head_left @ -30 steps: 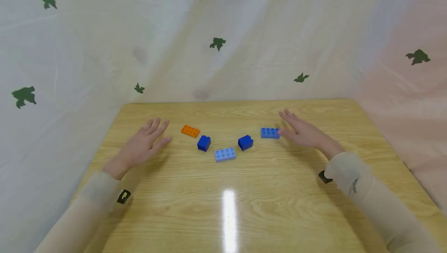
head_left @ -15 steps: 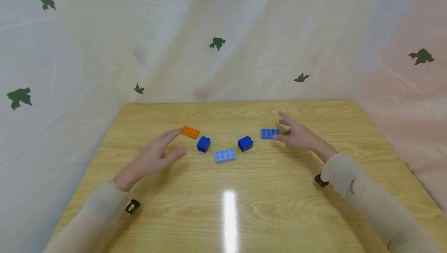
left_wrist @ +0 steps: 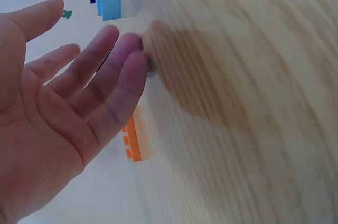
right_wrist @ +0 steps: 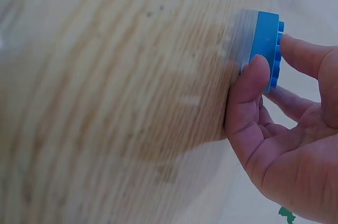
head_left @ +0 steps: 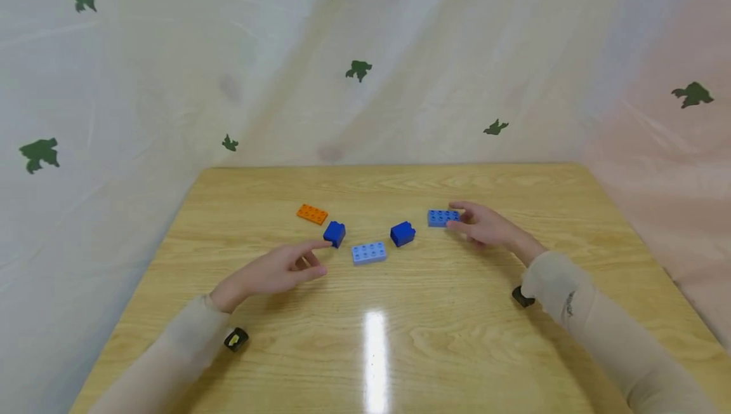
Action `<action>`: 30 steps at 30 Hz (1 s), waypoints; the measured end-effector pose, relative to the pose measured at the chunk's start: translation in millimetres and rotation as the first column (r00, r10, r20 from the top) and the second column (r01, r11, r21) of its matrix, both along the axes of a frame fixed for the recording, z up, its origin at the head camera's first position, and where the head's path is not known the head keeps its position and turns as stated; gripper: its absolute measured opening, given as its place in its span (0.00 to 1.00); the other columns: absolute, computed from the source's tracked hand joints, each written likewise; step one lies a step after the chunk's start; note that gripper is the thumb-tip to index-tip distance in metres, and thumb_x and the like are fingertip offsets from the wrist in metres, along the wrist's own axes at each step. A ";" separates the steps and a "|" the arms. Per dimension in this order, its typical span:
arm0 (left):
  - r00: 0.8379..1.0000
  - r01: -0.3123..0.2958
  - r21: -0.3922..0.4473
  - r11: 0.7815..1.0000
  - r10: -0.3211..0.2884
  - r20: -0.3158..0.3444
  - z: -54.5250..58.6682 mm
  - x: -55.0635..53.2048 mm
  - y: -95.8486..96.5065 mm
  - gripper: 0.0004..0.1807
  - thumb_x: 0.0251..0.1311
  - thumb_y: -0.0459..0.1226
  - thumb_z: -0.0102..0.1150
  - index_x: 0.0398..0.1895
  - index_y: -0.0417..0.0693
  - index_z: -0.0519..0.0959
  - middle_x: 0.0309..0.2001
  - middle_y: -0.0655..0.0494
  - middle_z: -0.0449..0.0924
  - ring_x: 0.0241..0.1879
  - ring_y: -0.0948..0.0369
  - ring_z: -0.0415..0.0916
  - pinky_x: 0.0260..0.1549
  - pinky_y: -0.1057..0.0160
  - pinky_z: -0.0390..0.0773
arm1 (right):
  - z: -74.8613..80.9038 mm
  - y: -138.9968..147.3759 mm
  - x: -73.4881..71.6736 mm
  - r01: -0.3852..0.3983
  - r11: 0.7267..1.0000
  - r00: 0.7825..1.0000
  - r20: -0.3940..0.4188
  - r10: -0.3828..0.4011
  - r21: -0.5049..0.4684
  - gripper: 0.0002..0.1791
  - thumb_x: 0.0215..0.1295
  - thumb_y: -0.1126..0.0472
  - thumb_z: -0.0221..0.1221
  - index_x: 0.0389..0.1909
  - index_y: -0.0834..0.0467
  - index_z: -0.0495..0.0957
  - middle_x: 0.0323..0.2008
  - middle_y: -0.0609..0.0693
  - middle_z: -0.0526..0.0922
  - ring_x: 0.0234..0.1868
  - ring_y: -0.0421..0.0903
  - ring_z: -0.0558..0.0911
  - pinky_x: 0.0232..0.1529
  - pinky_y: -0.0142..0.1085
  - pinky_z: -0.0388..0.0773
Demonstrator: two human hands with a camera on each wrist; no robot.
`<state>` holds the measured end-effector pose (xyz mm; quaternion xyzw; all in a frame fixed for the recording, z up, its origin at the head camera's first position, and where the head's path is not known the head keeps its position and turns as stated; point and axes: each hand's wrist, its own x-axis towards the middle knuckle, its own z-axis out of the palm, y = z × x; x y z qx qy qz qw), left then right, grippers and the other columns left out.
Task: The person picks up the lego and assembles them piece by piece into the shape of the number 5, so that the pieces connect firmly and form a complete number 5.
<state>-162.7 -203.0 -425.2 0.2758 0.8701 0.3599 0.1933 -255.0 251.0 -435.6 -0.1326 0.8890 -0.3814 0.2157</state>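
My left hand [head_left: 274, 271] hovers over the wood table, fingers extended, index fingertip by the near corner of the left dark blue toy brick [head_left: 334, 233]. In the left wrist view its fingers [left_wrist: 116, 76] hide most of that brick. An orange studded plate [head_left: 312, 213] lies behind it. My right hand [head_left: 482, 225] has its thumb and fingers bent around the right end of the medium blue eight-stud brick [head_left: 442, 218]. In the right wrist view a fingertip overlaps this brick's side [right_wrist: 266, 36]; a firm grip is not shown.
A light blue eight-stud brick [head_left: 368, 253] sits at the middle, with a second dark blue brick [head_left: 402, 233] right of it. A pale sheet with green bird prints [head_left: 358, 70] hangs beyond the wood table [head_left: 457, 350].
My left hand has moved right and nearer, from left of the orange plate to the left dark blue brick. My right hand has lowered around the medium blue brick. The bricks have not moved.
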 end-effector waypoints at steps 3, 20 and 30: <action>0.991 -0.002 0.075 0.997 -0.009 0.136 0.4 -0.7 2.2 0.34 0.75 0.49 0.54 0.79 0.49 0.58 0.50 0.49 0.80 0.44 0.55 0.81 0.42 0.55 0.84 | -3.0 0.5 -0.5 0.005 1.000 1.000 0.000 -0.005 0.001 0.34 0.76 0.49 0.57 0.75 0.62 0.61 0.53 0.64 0.74 0.19 0.45 0.72 0.17 0.37 0.74; 0.918 -0.012 0.208 0.978 -0.072 0.390 -11.3 2.8 28.5 0.30 0.77 0.44 0.52 0.76 0.46 0.60 0.47 0.47 0.82 0.42 0.52 0.78 0.42 0.57 0.81 | 0.6 -9.4 20.7 -0.142 0.990 0.990 0.023 0.141 0.016 0.25 0.76 0.52 0.58 0.68 0.58 0.70 0.47 0.58 0.76 0.17 0.45 0.72 0.17 0.36 0.73; 0.922 0.006 0.212 0.977 -0.088 0.377 -15.4 -0.1 40.3 0.22 0.77 0.42 0.52 0.68 0.43 0.71 0.39 0.47 0.81 0.31 0.56 0.74 0.29 0.64 0.78 | 3.4 -24.3 33.3 -0.239 0.971 0.970 0.042 0.240 -0.029 0.25 0.75 0.53 0.59 0.67 0.58 0.72 0.47 0.57 0.76 0.19 0.46 0.73 0.18 0.35 0.72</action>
